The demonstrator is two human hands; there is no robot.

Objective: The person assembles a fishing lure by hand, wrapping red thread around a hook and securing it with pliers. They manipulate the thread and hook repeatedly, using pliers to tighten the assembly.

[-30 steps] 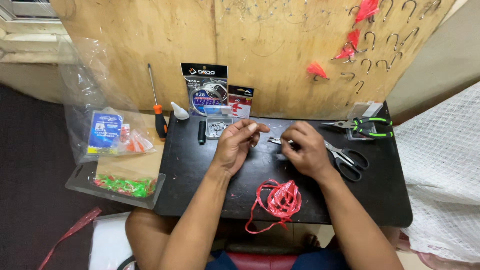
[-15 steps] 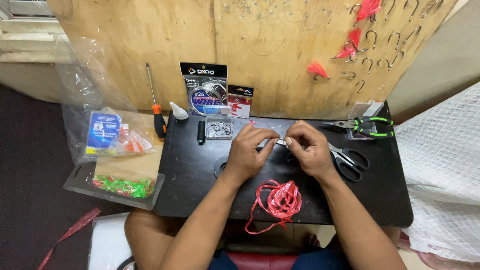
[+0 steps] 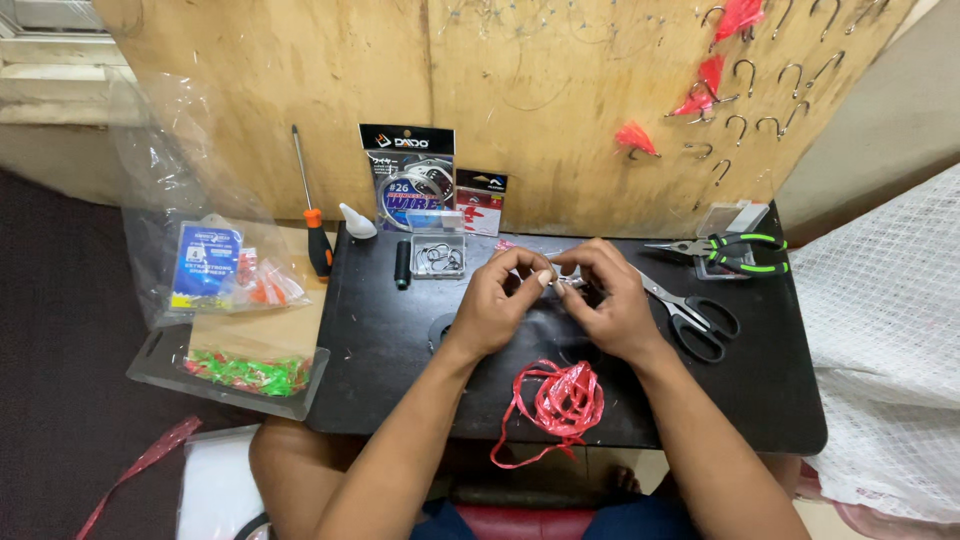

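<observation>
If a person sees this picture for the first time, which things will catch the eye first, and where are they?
First come the left hand and the right hand, meeting over the middle of the black tabletop with something small and metallic pinched between the fingertips. Just in front of them, near the table's front edge, lies a loose tangle of bright red plastic ribbon. Behind stands a bare plywood board, with metal hooks and red tufts hanging at its upper right.

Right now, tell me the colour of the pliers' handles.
Black with bright green trim; the pliers lie on the black table, clearest in the head view.
</observation>
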